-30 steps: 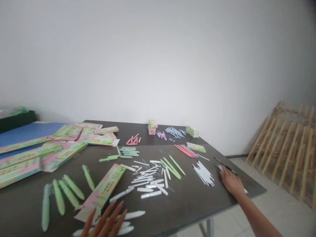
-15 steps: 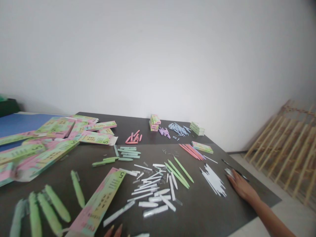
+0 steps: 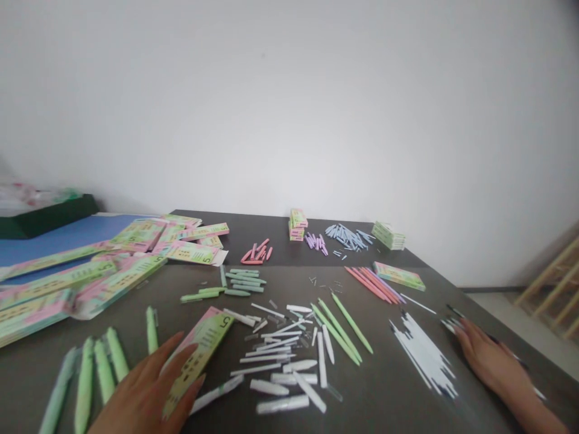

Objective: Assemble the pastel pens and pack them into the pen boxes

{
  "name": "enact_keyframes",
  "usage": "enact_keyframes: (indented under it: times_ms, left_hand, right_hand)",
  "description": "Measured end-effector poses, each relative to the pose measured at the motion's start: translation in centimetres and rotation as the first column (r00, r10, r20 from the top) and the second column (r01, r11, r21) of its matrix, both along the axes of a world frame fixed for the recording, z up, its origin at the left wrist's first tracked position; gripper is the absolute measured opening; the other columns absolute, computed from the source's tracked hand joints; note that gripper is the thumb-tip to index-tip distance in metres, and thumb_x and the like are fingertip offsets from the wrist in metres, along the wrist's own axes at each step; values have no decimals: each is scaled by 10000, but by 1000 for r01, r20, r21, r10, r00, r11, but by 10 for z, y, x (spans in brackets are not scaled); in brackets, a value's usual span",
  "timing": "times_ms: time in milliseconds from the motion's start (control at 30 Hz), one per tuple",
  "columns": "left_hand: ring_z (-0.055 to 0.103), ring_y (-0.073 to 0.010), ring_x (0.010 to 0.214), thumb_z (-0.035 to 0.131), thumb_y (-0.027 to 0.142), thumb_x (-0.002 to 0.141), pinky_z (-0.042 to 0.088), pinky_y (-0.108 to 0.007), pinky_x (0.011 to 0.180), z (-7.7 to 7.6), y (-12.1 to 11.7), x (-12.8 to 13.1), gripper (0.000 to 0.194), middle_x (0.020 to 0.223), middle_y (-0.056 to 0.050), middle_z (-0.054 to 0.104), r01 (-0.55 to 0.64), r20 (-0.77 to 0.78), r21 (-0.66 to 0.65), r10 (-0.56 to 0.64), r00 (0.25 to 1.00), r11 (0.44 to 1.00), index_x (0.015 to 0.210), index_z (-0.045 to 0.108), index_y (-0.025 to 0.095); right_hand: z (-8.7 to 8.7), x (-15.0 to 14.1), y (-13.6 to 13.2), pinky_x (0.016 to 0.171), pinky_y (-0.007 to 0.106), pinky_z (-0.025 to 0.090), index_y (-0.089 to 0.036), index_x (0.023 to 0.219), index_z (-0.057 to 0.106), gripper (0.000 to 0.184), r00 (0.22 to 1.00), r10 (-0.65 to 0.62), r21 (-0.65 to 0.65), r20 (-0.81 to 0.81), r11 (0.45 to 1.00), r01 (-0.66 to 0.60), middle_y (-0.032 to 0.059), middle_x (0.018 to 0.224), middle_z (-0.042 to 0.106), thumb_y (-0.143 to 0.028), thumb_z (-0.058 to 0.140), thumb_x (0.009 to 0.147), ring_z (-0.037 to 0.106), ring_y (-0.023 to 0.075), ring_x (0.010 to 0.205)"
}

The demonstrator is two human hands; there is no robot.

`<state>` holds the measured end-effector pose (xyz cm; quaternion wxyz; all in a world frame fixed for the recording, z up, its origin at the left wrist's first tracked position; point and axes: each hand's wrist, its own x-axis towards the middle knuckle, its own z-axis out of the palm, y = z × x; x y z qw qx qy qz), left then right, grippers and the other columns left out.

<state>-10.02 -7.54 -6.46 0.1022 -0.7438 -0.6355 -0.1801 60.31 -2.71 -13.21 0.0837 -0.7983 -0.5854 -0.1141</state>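
Observation:
My left hand (image 3: 151, 386) reaches over the near half of a long pink-and-green pen box (image 3: 203, 337), its fingers apart and touching the top. Several green pens (image 3: 97, 367) lie just left of it. At the right, my right hand (image 3: 488, 355) is low on the table, slightly blurred, with its fingers closed over thin pen refills (image 3: 449, 325) whose ends stick out past the fingertips. Beside that hand lies a pile of white refills (image 3: 423, 355). White pen barrels and clear caps (image 3: 283, 361) are scattered between my hands.
More flat pen boxes (image 3: 136, 235) are heaped at the left. Green barrels (image 3: 346, 331), red barrels (image 3: 373, 283), blue parts (image 3: 348, 236) and box stacks (image 3: 297, 224) lie farther back. A green-sided tray (image 3: 54, 217) sits at far left, a wooden rack (image 3: 549, 277) beyond the right edge.
My left hand has come up from the bottom edge onto the pen box. The view has turned a little left. My right hand stays by the refills.

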Motion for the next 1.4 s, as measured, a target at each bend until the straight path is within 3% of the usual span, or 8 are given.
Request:
enact_keyframes:
  times_ms: [233,400,600,733,867,1067,1167,1400]
  left_hand:
    - [596,-324,1151,368,359,880,455,-478,999,28,27,26,523,1379,-182,529,-119,-167,-342,64,984,932,1321,544,142]
    - [627,-317,1087,334,299,890,478,-457,955,33,35,21,516,1347,-187,547,-136,-180,-321,81,980,937,1338,505,109]
    - [633,-359,1061,338,308,896,496,-484,892,32,49,15,517,1346,-217,537,-196,-203,-269,144,969,943,1335,495,85]
    - [610,-391,1086,332,328,916,487,-514,877,31,55,15,515,1356,-246,519,-192,-201,-237,145,969,952,1323,504,63]
    - [569,-431,1114,340,324,932,463,-550,868,38,57,17,485,1393,-241,484,-178,-212,-182,138,967,967,1316,507,79]
    - [623,-282,1014,405,394,923,473,-412,913,64,42,54,341,1080,-129,659,44,-128,-297,-85,988,954,982,667,183]
    - [631,-271,1017,486,349,857,491,-426,919,75,23,77,263,1071,-94,670,133,-8,-549,-165,986,825,978,682,221]
    - [465,-341,1295,511,212,781,374,-498,1077,72,12,87,551,1414,-163,502,-58,-222,-733,-158,962,678,1331,537,179]
  right_hand:
    - [41,-45,-10,987,573,387,-76,1303,523,651,966,111,286,232,942,-177,217,1289,564,-502,218,916,574,410,1112]
    - [88,-129,-17,1028,552,372,-104,1303,488,480,894,365,461,260,766,-447,214,1310,516,-381,390,924,493,380,1210]
    - [113,-260,-38,1025,481,420,-208,1221,566,356,551,782,346,292,451,-823,112,1200,615,-177,543,868,552,276,1147]
    - [112,-326,-45,905,381,509,-214,1073,623,260,332,925,256,184,281,-925,57,927,701,-164,565,824,638,213,831]
    - [90,-357,-42,602,352,512,-193,964,633,277,335,942,262,14,320,-910,57,828,683,-296,697,715,619,239,705]
    - [62,-360,-42,696,325,494,-198,978,610,283,456,877,144,-151,476,-868,54,902,683,-241,693,711,626,232,783]
    - [57,-361,-45,607,290,454,-210,902,586,178,457,889,193,-28,454,-870,34,824,670,-213,667,743,612,204,709]
    - [52,-366,-45,472,291,317,-211,790,547,74,434,872,348,225,344,-872,5,638,577,-148,530,824,523,172,524]
